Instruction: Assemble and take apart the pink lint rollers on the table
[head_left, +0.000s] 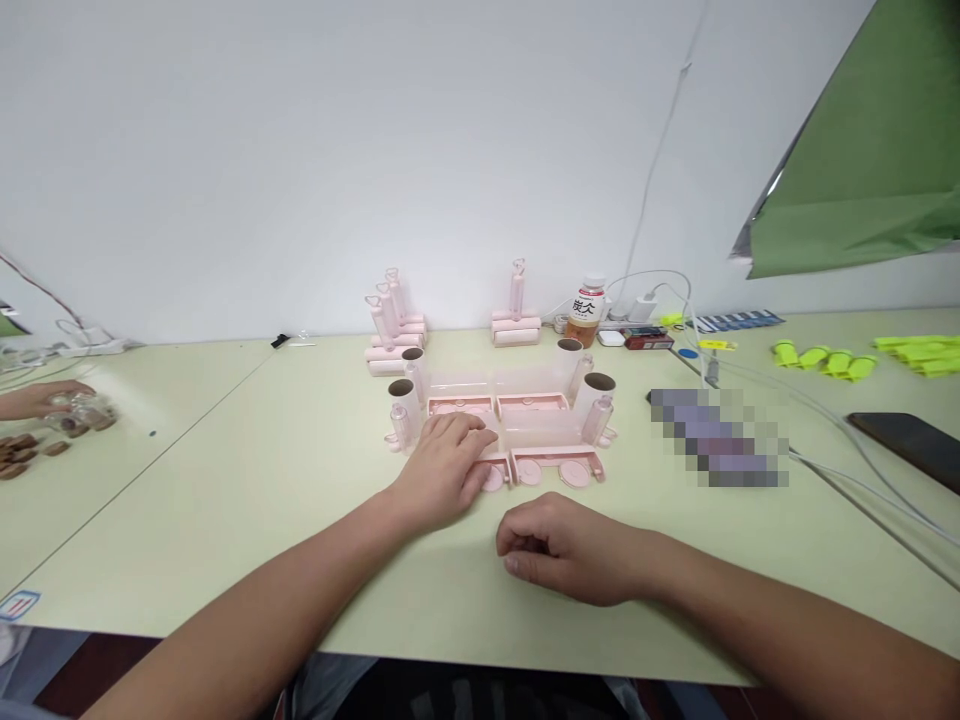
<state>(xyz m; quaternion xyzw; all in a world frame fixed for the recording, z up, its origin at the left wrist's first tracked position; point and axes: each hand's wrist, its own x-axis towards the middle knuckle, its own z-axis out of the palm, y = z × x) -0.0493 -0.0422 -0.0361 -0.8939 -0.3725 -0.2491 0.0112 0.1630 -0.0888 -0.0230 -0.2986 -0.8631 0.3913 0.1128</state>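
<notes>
My left hand (442,465) lies over the front left group of pink parts, fingers stretched across a clear pink cover (489,437) and thumb near a shallow pink tray (495,475). My right hand (566,548) rests on the table in front of them, loosely curled, with nothing visible in it. Beside the left hand are another clear cover (544,430) and an open pink tray (555,468) with round discs. White paper rolls (598,400) with brown cores stand at both sides, next to pink handles (401,425). The left palm hides part of the tray and cover.
Assembled pink lint rollers (516,305) stand by the wall, near a labelled bottle (585,312). White cables (832,465), a phone (907,450) and yellow-green pieces (825,360) lie to the right. At far left, another person's hand (45,398) is near brown pieces (19,455).
</notes>
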